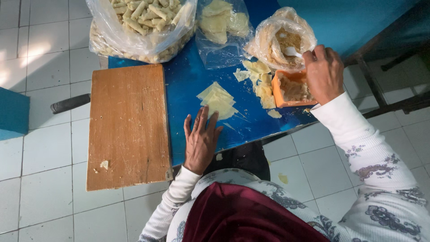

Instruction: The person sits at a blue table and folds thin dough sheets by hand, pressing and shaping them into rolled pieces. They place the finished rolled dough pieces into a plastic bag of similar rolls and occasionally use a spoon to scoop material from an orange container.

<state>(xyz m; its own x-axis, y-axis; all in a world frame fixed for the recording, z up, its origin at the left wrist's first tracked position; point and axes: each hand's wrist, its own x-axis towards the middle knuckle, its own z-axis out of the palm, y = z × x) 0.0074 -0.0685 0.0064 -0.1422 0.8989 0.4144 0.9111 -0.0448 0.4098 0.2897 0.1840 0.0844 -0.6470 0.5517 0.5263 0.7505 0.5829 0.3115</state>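
The left hand lies flat and open on the blue table just below the yellow wrappers, while the right hand grips a white spoon beside them over the orange tub.

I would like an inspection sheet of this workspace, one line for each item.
Surface: blue table, crumbs on it.
Job's things: pale wrapper sheets; orange tub of filling; white spoon in an open bag of filling.
Clutter: wooden board; bag of finished rolls; bag of wrappers; loose scraps.
Hands: left hand flat on table beside wrappers; right hand grips the spoon.
Cables: nothing seen.
Surroundings: white tiled floor; dark handle under the board.
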